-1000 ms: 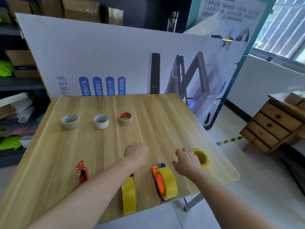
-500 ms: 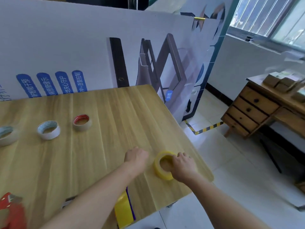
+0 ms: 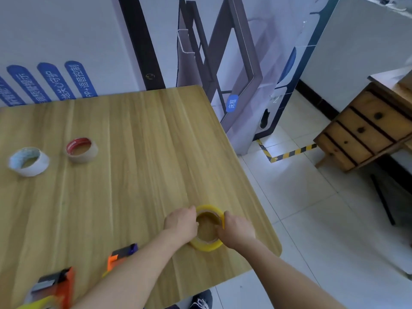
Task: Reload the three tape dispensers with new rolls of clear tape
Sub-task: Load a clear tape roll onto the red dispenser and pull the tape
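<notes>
- Right now we have the yellow tape roll lying flat on the wooden table, near its right front corner, with our left hand curled against its left side and our right hand wrapped on its right side; both hands close on the same roll.
- Because the roll sits close to the table's edge, a careless lift or a slip between the two hands could send it rolling off onto the tiled floor.
- Judging by the glossy look of the roll, our fingers may slide on it, and if the loose end of the tape is stuck down we could waste time picking at it or tear it unevenly.
- Two orange dispensers lie at the near edge, partly under our left forearm; dragging that arm back could knock one off the table.
- Farther away, a white-sided roll and a red-cored roll stand well apart from our hands; we cannot tell from here whether they are new or spent, so we might load the wrong one.
- With the view blurred at the lower left, we cannot tell how the dispenser there is loaded.
</notes>
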Motion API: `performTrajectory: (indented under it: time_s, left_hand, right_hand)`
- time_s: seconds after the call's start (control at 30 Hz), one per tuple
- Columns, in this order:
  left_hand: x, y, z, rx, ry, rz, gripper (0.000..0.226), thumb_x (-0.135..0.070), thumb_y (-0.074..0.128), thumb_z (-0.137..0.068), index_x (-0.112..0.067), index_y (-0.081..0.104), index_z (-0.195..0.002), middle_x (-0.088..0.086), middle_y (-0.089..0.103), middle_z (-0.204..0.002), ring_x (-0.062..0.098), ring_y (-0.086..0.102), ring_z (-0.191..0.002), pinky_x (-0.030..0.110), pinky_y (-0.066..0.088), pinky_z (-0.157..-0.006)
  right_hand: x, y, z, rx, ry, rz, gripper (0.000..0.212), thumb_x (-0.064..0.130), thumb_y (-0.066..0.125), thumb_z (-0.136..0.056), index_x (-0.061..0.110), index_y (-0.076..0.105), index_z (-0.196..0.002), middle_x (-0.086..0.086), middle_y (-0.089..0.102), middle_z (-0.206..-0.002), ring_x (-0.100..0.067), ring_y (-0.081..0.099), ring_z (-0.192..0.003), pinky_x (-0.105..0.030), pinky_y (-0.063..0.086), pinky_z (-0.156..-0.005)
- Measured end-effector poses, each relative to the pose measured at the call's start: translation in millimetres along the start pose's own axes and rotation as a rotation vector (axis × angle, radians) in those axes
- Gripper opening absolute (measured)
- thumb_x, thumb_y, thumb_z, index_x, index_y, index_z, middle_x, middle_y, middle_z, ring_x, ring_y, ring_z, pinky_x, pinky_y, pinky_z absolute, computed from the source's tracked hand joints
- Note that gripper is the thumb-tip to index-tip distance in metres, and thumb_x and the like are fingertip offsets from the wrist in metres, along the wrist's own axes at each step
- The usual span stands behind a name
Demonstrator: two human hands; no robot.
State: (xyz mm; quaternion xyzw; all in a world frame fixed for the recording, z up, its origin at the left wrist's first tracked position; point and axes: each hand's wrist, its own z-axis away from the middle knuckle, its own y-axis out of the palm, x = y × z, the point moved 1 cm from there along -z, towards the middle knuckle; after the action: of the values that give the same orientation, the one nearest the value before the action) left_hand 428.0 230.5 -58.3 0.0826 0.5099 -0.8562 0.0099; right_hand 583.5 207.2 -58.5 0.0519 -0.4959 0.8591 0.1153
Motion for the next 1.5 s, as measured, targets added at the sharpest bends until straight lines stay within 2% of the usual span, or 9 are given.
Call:
performTrajectory:
  time_s: [0.2,0.3,0.37,0.53,0.73,1.0,1.17,1.4,1.5]
  left_hand:
    - [9,-8,-16,-0.019,-0.039,0.272,0.022,-0.025,0.047,-0.089,-0.018,0.059,-0.107,0.002,0.062,-0.109,0.026,0.059,-0.102,0.033,0.046,-0.078]
    - [20,-29,-18,-0.029,-0.066,0.716,0.017,-0.037,0.056,-0.089,-0.022,0.061,-0.084,-0.006,0.063,-0.083,0.019,0.059,-0.084,0.03,0.045,-0.068]
    - [26,-50,-13,-0.014,-0.072,1.079,0.031,-0.052,0.059,-0.085,-0.022,0.062,-0.079,-0.005,0.065,-0.079,0.019,0.06,-0.082,0.027,0.045,-0.071]
    - [38,-95,7,0.032,0.096,1.527,0.105,-0.079,0.075,-0.038,-0.021,0.056,-0.124,0.004,0.064,-0.12,0.019,0.061,-0.111,0.032,0.045,-0.1]
    - [52,-132,30,-0.05,0.131,1.584,0.086,-0.044,0.083,-0.048,-0.021,0.051,-0.124,0.018,0.057,-0.128,0.032,0.056,-0.119,0.054,0.038,-0.107]
    - [73,-168,55,-0.264,-0.145,1.55,0.061,-0.057,0.067,-0.058,-0.024,0.062,-0.109,0.004,0.064,-0.104,0.025,0.061,-0.096,0.041,0.048,-0.089]
    - [95,-173,76,-0.273,-0.222,1.525,0.041,-0.06,0.066,-0.071,-0.026,0.064,-0.095,0.003,0.064,-0.092,0.021,0.06,-0.084,0.032,0.047,-0.075]
    - [127,-182,116,-0.16,-0.261,1.541,0.083,-0.09,0.038,-0.063,-0.022,0.064,-0.102,0.004,0.064,-0.094,0.023,0.057,-0.079,0.035,0.038,-0.075]
    - [143,-179,136,-0.282,-0.139,1.554,0.103,-0.094,0.041,-0.048,-0.029,0.051,-0.126,0.001,0.059,-0.125,0.022,0.055,-0.113,0.045,0.031,-0.105]
  right_hand:
    - [6,-8,-11,0.047,0.065,-0.175,0.014,0.025,0.044,-0.09,0.013,0.044,-0.083,-0.003,0.055,-0.076,-0.026,0.059,-0.072,-0.034,0.047,-0.06]
    - [12,-28,-14,0.152,0.111,-0.458,0.02,0.029,0.047,-0.08,0.01,0.054,-0.079,-0.009,0.072,-0.07,-0.023,0.069,-0.061,-0.035,0.056,-0.061]
    - [20,-42,-18,0.215,0.105,-0.635,0.024,0.029,0.049,-0.077,0.007,0.06,-0.078,-0.01,0.072,-0.062,-0.02,0.064,-0.048,-0.031,0.055,-0.055]
    - [45,-76,-19,0.243,0.08,-0.881,0.03,0.033,0.054,-0.075,0.005,0.064,-0.073,-0.01,0.067,-0.053,-0.016,0.055,-0.036,-0.021,0.042,-0.038]
    - [76,-101,-15,0.273,-0.009,-1.048,0.042,0.044,0.053,-0.071,0.004,0.068,-0.075,-0.014,0.067,-0.058,-0.018,0.053,-0.038,-0.021,0.037,-0.035]
    - [119,-108,4,0.056,-0.229,-1.014,0.037,0.047,0.048,-0.094,0.018,0.07,-0.089,-0.005,0.068,-0.073,-0.012,0.059,-0.063,-0.026,0.047,-0.059]
    - [147,-124,35,0.002,-0.569,-1.158,0.045,0.047,0.05,-0.095,0.009,0.069,-0.08,0.003,0.062,-0.076,-0.004,0.056,-0.073,-0.01,0.044,-0.066]
    - [196,-135,81,0.163,-0.684,-1.219,0.04,0.039,0.059,-0.088,0.002,0.069,-0.1,-0.008,0.071,-0.089,-0.021,0.065,-0.084,-0.037,0.048,-0.079]
    - [219,-135,98,0.159,-0.665,-1.283,0.032,0.033,0.057,-0.095,0.004,0.071,-0.095,-0.012,0.071,-0.088,-0.024,0.064,-0.083,-0.04,0.048,-0.083]
